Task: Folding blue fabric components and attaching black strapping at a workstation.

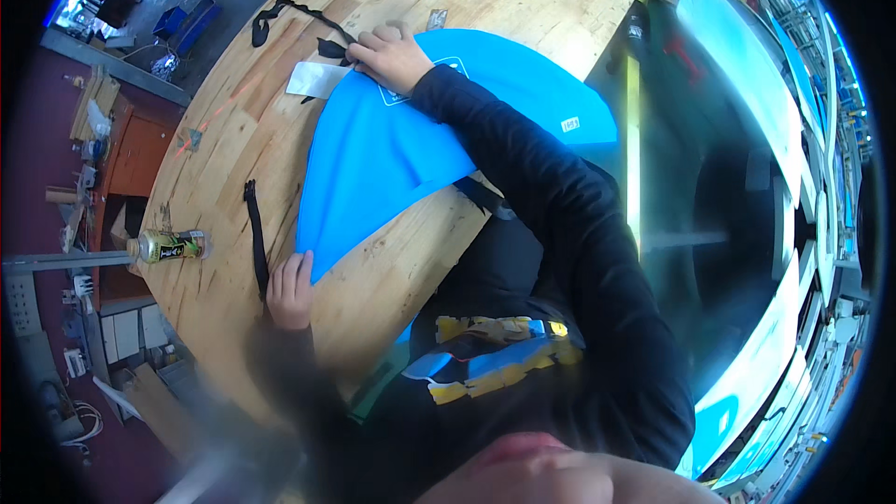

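Person (597,373) at blue sheet (392,154) with white label (570,125)

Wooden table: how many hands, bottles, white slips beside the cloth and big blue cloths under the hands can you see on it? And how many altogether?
Left hand and right hand: 2
Bottle: 1
White slip: 1
Big blue cloth: 1
Total: 5

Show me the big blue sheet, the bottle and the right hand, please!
Blue sheet (385,157), head view: on its broad middle.
Bottle (175,245), head view: on its label.
Right hand (394,60), head view: on its back.
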The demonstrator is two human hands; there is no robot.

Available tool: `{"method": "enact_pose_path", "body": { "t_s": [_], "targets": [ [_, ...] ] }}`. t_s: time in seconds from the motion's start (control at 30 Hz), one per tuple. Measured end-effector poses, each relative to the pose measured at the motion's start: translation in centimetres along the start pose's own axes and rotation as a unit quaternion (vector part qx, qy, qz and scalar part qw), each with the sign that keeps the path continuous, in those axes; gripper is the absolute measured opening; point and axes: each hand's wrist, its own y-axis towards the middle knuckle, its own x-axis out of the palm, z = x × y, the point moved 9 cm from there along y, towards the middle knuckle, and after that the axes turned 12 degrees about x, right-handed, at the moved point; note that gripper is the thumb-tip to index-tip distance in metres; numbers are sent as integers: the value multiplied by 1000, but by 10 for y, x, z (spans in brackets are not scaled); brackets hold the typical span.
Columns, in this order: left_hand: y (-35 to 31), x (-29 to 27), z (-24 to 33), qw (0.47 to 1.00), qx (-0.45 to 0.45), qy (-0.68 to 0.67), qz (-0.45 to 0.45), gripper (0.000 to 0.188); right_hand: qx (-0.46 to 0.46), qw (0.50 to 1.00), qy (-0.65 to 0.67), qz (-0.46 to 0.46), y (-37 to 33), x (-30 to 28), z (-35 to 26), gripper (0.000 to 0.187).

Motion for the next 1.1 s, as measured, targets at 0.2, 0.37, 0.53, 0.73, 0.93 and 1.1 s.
{"method": "enact_pose_path", "body": {
  "t_s": [0.2,0.37,0.53,0.73,0.93,1.1],
  "targets": [
    [-7,3,-2,1000,6,-12,4,16,16,1000,7,16,-64,-46,6,32],
    [-13,10,-10,999,0,-47,-10,17,134,989,-55,-30,-160,-98,101,45],
    [-1,4,-12,995,-1,-70,-76,16,331,937,-90,61,-221,-173,208,32],
    [82,10,18,994,-17,-69,-88,38,284,950,-59,119,-273,-212,177,28],
    [184,59,152,961,172,-177,-124,71,491,841,-147,175,-475,-324,193,33],
    [226,51,322,829,402,-370,-120,55,683,552,-460,129,-729,-476,137,34]
  ]
}}
